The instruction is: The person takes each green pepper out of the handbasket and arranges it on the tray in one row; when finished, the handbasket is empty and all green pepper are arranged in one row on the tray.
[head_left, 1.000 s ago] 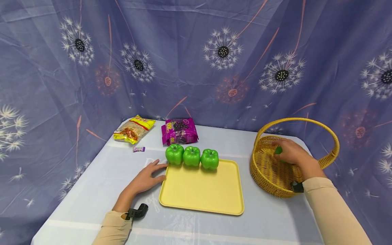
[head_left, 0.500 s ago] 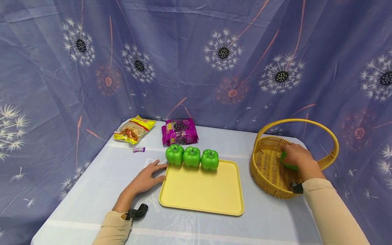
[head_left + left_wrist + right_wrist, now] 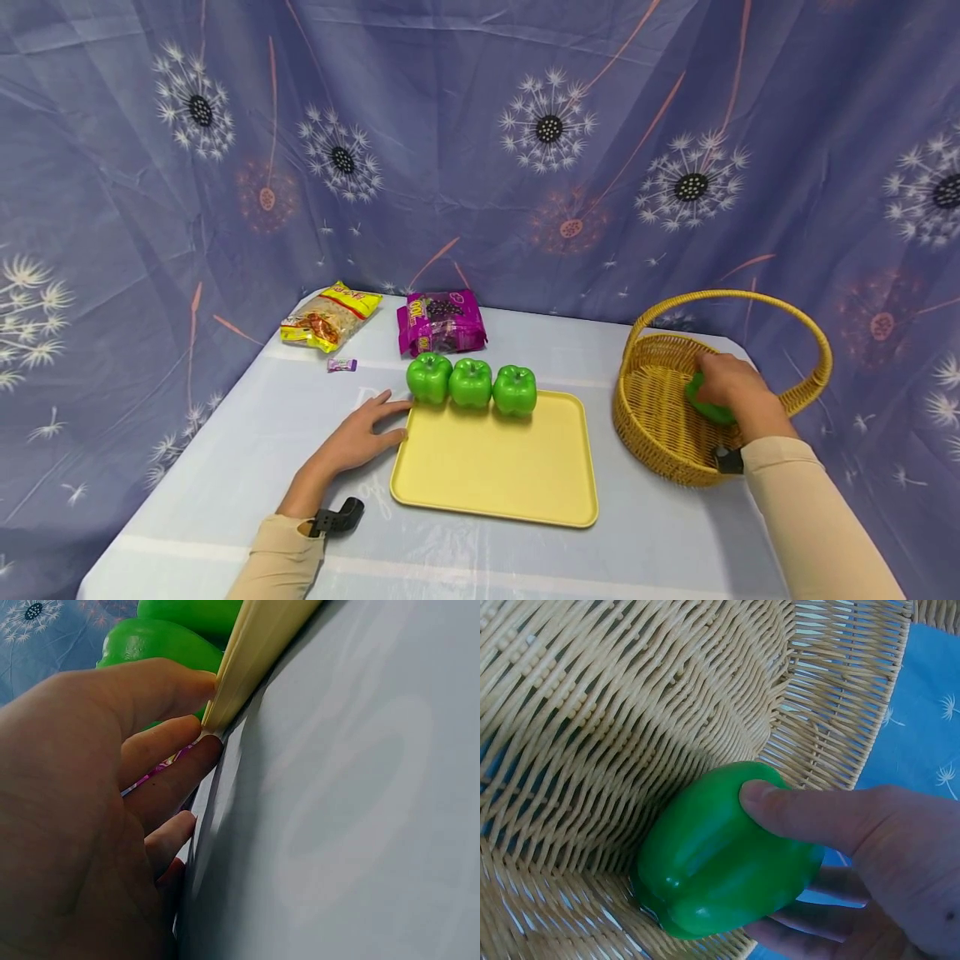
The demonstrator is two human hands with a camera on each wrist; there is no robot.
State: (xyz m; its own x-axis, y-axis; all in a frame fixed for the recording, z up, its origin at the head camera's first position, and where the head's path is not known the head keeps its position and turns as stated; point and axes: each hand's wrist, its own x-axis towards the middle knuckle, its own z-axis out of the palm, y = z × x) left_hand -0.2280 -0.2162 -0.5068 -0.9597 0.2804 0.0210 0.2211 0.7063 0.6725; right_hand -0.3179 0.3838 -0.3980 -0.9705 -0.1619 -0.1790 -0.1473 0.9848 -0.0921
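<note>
In the head view, my right hand (image 3: 730,385) reaches into the wicker basket (image 3: 651,433) and grips a green bell pepper (image 3: 705,404) by the basket's right side. The right wrist view shows this bell pepper (image 3: 712,855) lying tilted against the woven wall, thumb on top and fingers around its far side. My left hand (image 3: 362,435) rests at the left edge of the yellow tray (image 3: 495,467), fingers loosely spread. Up close, its thumb and fingertips touch the tray rim (image 3: 244,667). Three more green bell peppers (image 3: 470,383) stand in a row along the tray's back edge.
Behind the tray lie a purple snack bag (image 3: 441,323) and a yellow snack bag (image 3: 330,318). A small purple wrapped candy (image 3: 342,365) is in front of the yellow bag. The basket's tall handle (image 3: 727,293) arches over my right hand. A patterned blue curtain (image 3: 450,167) closes off the back.
My right hand has moved a little right and down inside the basket, bringing the bell pepper to the right wall. The left hand and the tray stay put.
</note>
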